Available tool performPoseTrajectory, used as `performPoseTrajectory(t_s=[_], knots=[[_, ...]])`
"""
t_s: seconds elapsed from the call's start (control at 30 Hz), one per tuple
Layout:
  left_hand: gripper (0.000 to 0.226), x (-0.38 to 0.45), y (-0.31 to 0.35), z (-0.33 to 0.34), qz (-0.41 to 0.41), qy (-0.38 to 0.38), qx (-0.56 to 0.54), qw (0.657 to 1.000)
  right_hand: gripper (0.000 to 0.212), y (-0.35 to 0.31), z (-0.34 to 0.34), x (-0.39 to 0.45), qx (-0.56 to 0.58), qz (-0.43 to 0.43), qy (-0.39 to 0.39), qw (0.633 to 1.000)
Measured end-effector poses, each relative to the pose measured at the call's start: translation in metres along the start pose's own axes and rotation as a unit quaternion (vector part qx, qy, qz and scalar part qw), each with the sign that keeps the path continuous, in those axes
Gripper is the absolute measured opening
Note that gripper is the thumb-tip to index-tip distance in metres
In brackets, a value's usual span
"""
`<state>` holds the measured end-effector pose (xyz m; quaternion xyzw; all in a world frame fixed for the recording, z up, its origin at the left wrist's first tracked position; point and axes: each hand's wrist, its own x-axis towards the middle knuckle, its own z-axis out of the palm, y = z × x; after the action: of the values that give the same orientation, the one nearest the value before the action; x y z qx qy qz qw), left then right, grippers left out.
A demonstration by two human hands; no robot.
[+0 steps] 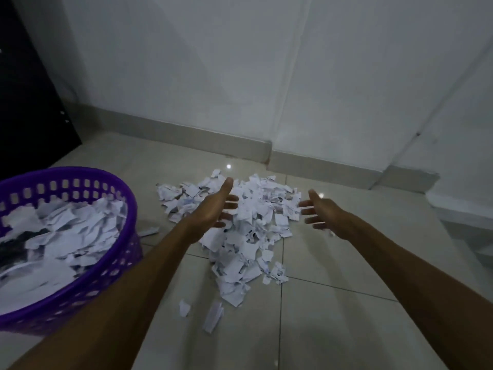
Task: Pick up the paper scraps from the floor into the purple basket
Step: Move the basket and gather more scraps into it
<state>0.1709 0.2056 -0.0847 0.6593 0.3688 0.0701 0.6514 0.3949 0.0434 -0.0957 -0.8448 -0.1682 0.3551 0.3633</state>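
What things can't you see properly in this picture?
- Head view: the purple basket is cut off by the left edge, and the left forearm covers its near right side.
- The basket's bottom is hidden under paper scraps already inside.
- Part of the floor pile of scraps is behind the left hand.
- Print on the scraps is too small to read.
- Whether the right hand touches the floor: cannot tell.

Head view: my single wide-angle camera, worn high, faces forward and down at the floor (333,303).
Range: near, arm's reach.
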Motion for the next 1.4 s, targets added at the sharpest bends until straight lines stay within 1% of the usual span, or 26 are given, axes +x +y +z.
performPoseTrajectory(t_s=[0.1,0.17,0.2,0.27,0.3,0.33,0.43,0.53,0.6,0.67,0.77,0.83,0.9,0.93,1.07,1.13,1.2,1.27,1.4], knots=[[0.072,0.014,-0.033,0.011,-0.047,0.001,0.003,0.999,0.064,0.037,-0.023,0.028,-0.085,0.039,0.082,0.992],[0.072,0.019,-0.05,0.012,-0.066,0.01,0.005,0.998,0.06,0.063,-0.036,0.043,-0.123,0.052,0.101,0.986],[0.07,0.026,-0.059,0.014,-0.075,0.015,0.007,0.997,0.063,0.08,-0.041,0.053,-0.131,0.062,0.1,0.984],[0.064,0.032,-0.073,0.013,-0.093,0.035,-0.004,0.995,0.08,0.109,-0.044,0.069,-0.117,0.08,0.122,0.982],[0.062,0.034,-0.077,0.012,-0.103,0.046,-0.017,0.993,0.085,0.12,-0.042,0.075,-0.111,0.084,0.136,0.981],[0.06,0.038,-0.083,0.012,-0.112,0.053,-0.03,0.992,0.084,0.127,-0.038,0.08,-0.114,0.079,0.146,0.98],[0.056,0.042,-0.098,0.012,-0.141,0.069,-0.057,0.986,0.083,0.13,-0.021,0.09,-0.132,0.033,0.15,0.979],[0.051,0.045,-0.109,0.016,-0.148,0.084,-0.07,0.983,0.084,0.131,0.011,0.096,-0.217,-0.024,0.121,0.968],[0.047,0.048,-0.112,0.019,-0.141,0.086,-0.063,0.984,0.084,0.135,0.039,0.094,-0.273,-0.091,0.103,0.952],[0.046,0.049,-0.111,0.021,-0.13,0.075,-0.057,0.987,0.09,0.135,0.066,0.084,-0.294,-0.151,0.079,0.94],[0.047,0.049,-0.112,0.022,-0.12,0.059,-0.042,0.99,0.102,0.134,0.096,0.064,-0.283,-0.203,0.043,0.936],[0.045,0.048,-0.111,0.022,-0.121,0.056,-0.043,0.99,0.104,0.133,0.107,0.051,-0.256,-0.22,0.026,0.941],[0.041,0.046,-0.11,0.021,-0.123,0.041,-0.042,0.991,0.1,0.132,0.113,0.041,-0.209,-0.23,0.002,0.951],[0.039,0.045,-0.111,0.02,-0.126,0.029,-0.041,0.991,0.102,0.13,0.116,0.037,-0.181,-0.236,-0.006,0.955],[0.029,0.04,-0.112,0.023,-0.119,-0.007,-0.047,0.992,0.117,0.11,0.13,0.023,-0.075,-0.256,-0.028,0.963],[0.029,0.037,-0.11,0.026,-0.111,-0.019,-0.058,0.992,0.121,0.098,0.143,0.017,-0.058,-0.264,-0.057,0.961],[0.027,0.032,-0.105,0.031,-0.105,-0.022,-0.071,0.992,0.124,0.093,0.156,0.017,-0.064,-0.288,-0.061,0.954],[0.032,0.029,-0.103,0.034,-0.103,-0.026,-0.082,0.991,0.118,0.097,0.167,0.018,-0.057,-0.297,-0.063,0.951],[0.044,0.025,-0.103,0.032,-0.121,-0.045,-0.088,0.988,0.087,0.1,0.172,0.018,-0.038,-0.29,-0.053,0.955]])
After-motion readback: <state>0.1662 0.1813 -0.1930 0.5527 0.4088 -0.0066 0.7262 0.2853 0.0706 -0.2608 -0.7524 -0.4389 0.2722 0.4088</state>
